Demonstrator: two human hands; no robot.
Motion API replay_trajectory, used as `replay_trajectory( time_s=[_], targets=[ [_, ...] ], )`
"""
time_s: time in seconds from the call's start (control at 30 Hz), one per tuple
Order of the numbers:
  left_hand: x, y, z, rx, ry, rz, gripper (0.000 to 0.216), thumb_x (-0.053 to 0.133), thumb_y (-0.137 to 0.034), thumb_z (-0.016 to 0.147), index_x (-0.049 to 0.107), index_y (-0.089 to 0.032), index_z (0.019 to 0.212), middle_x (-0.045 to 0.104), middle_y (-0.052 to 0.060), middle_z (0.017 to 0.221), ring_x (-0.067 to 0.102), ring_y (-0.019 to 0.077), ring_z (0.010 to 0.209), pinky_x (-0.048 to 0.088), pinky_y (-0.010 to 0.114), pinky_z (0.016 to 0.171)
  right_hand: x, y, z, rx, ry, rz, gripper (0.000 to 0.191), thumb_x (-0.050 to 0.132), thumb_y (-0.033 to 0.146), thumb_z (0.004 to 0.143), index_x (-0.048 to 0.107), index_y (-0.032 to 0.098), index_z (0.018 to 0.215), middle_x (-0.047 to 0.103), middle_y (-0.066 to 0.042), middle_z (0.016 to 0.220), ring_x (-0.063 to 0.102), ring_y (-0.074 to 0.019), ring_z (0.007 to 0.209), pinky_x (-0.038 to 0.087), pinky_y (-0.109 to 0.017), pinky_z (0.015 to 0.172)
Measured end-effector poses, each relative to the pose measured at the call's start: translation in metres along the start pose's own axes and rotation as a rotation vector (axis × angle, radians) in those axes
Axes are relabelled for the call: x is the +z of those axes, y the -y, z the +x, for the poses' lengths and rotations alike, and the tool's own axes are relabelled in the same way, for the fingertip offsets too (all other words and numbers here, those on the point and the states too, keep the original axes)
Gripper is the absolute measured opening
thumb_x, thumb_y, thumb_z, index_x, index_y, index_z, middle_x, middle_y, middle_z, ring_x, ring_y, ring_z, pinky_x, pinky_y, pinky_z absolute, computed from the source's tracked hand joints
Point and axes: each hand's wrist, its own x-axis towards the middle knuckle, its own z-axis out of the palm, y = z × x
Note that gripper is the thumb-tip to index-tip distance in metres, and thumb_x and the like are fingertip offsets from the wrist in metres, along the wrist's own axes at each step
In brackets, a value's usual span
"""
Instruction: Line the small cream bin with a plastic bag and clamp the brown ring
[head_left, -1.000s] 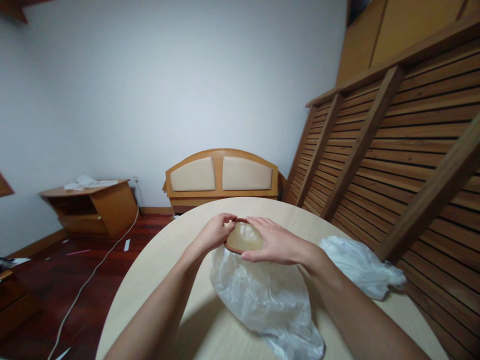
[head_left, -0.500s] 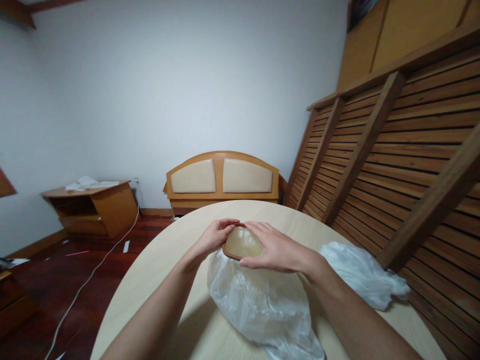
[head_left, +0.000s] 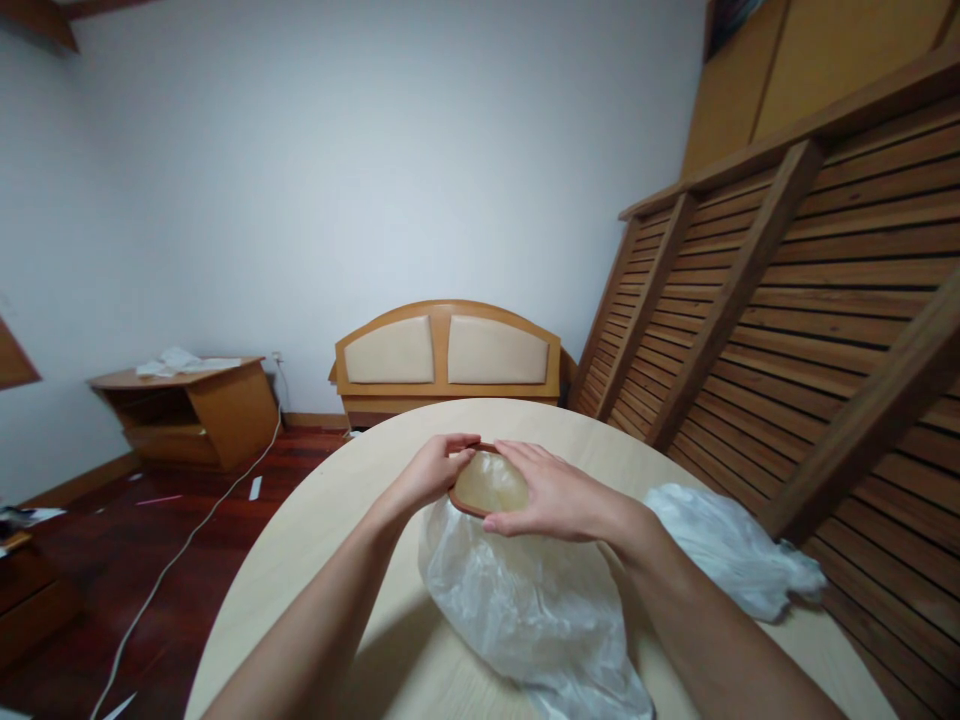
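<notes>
At lower centre, a brown rim above a plastic bag is still being held by curled left hand and half-open right hand, little being changed

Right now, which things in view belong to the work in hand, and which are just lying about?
In use:
brown rim, held by left hand and right hand
translucent plastic bag, draping from that rim
round table, beneath them

Apparently just lying about:
bunched white bag, right side of the table
pale cord, on the floor
crumpled white material, on the low cabinet
</notes>
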Motion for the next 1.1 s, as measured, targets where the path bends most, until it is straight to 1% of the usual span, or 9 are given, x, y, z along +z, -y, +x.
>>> replay_trajectory(
  time_s=[0.1,0.2,0.3,0.53,0.73,0.83,0.93,1.07,1.1],
  targets=[
    [0.005,-0.012,-0.009,0.075,-0.049,0.154,0.04,0.056,-0.031,0.089,0.069,-0.012,0.122,0.067,0.015,0.132,0.061,0.0293,0.125,0.042,0.043,0.113,0.003,-0.006,-0.001,-0.043,-0.026,0.015,0.101,0.076,0.07,0.065,0.046,0.023,0.149,0.049,-0.016,0.15,0.047,-0.0371,0.136,0.036,-0.056,0.114],
    [0.016,-0.023,-0.018,0.116,-0.004,0.238,0.046,0.045,-0.032,0.095,0.063,-0.012,0.132,0.056,0.013,0.146,0.051,0.0259,0.137,0.032,0.041,0.12,0.004,-0.009,-0.002,-0.053,-0.036,0.007,0.104,0.075,0.071,0.065,0.044,0.019,0.15,0.047,-0.018,0.151,0.046,-0.037,0.137,0.035,-0.056,0.115],
    [0.024,-0.024,-0.023,0.097,0.008,0.3,0.049,0.043,-0.03,0.094,0.058,-0.012,0.137,0.048,0.013,0.152,0.043,0.025,0.143,0.027,0.042,0.123,0.005,-0.011,-0.002,-0.042,-0.03,-0.011,0.108,0.074,0.073,0.065,0.043,0.016,0.151,0.044,-0.019,0.154,0.043,-0.0368,0.14,0.033,-0.056,0.117],
    [0.023,-0.015,-0.024,0.114,0.004,0.396,0.055,0.045,-0.022,0.088,0.053,-0.007,0.141,0.048,0.017,0.152,0.042,0.0259,0.143,0.026,0.042,0.123,0.005,-0.007,-0.003,-0.064,-0.025,-0.005,0.104,0.076,0.07,0.065,0.044,0.018,0.15,0.045,-0.019,0.153,0.044,-0.0374,0.14,0.034,-0.057,0.117],
    [0.026,-0.014,-0.026,0.121,-0.047,0.376,0.05,0.043,-0.024,0.091,0.056,-0.008,0.136,0.053,0.017,0.148,0.047,0.0262,0.139,0.03,0.041,0.121,0.004,-0.004,-0.006,-0.022,0.057,-0.02,0.104,0.075,0.07,0.067,0.044,0.016,0.15,0.038,-0.02,0.157,0.034,-0.037,0.146,0.027,-0.056,0.12],
    [0.026,-0.016,-0.026,0.111,-0.072,0.319,0.049,0.04,-0.032,0.096,0.057,-0.007,0.135,0.055,0.018,0.145,0.049,0.0268,0.136,0.032,0.042,0.12,0.002,-0.007,-0.005,-0.047,0.039,0.007,0.093,0.076,0.067,0.069,0.051,0.022,0.146,0.04,-0.016,0.157,0.034,-0.0363,0.146,0.027,-0.058,0.119],
    [0.026,-0.018,-0.026,0.154,-0.02,0.259,0.05,0.039,-0.041,0.1,0.057,-0.011,0.135,0.054,0.015,0.147,0.046,0.0261,0.14,0.03,0.043,0.121,-0.004,-0.011,-0.005,-0.06,0.033,0.002,0.08,0.076,0.064,0.072,0.059,0.025,0.139,0.041,-0.013,0.157,0.034,-0.0352,0.146,0.027,-0.057,0.12],
    [0.025,-0.014,-0.027,0.229,0.085,0.288,0.047,0.046,-0.045,0.099,0.058,-0.018,0.135,0.041,0.012,0.158,0.032,0.0263,0.149,0.023,0.046,0.124,-0.014,-0.024,-0.005,-0.15,0.009,-0.059,0.035,0.065,0.054,0.088,0.076,0.031,0.112,0.058,-0.004,0.144,0.041,-0.0309,0.142,0.03,-0.055,0.118],
    [0.025,-0.012,-0.027,0.243,0.091,0.306,0.048,0.048,-0.045,0.098,0.058,-0.018,0.136,0.036,0.012,0.16,0.03,0.0266,0.15,0.022,0.046,0.124,-0.016,-0.029,-0.005,-0.168,-0.012,-0.077,0.029,0.062,0.051,0.092,0.078,0.032,0.106,0.062,-0.003,0.14,0.043,-0.0302,0.14,0.032,-0.054,0.117]
  ],
)
